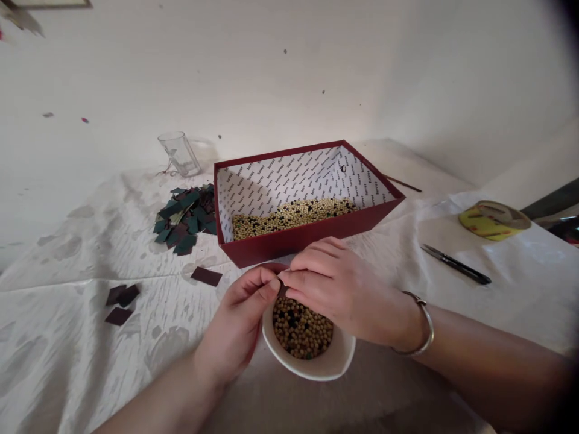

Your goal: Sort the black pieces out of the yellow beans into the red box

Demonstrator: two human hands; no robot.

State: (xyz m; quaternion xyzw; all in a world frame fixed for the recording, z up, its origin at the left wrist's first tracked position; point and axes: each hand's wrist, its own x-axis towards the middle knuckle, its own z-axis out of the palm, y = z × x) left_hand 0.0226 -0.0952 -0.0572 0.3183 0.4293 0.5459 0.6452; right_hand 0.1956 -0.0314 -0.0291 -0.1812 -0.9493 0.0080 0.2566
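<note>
My left hand [246,307] pinches with thumb and forefinger above the near bowl's far rim. Fingertip to fingertip with it, my right hand [337,283] is closed too, a metal bangle on its wrist. Between them shows a small dark brown piece [283,290], mostly covered by the fingers; its material is unclear. Below the hands stands a white bowl [341,358] of tan and black beads [303,331]. Just beyond is a dark red box [312,234] with a patterned white lining and more beads [294,216] inside.
Left of the box lies a heap of dark green and brown flat pieces [185,217], with several loose brown ones [118,316] nearer. A tilted clear glass [180,154] stands behind. Black-handled snips [456,265] and a yellow tape roll [493,222] lie on the right.
</note>
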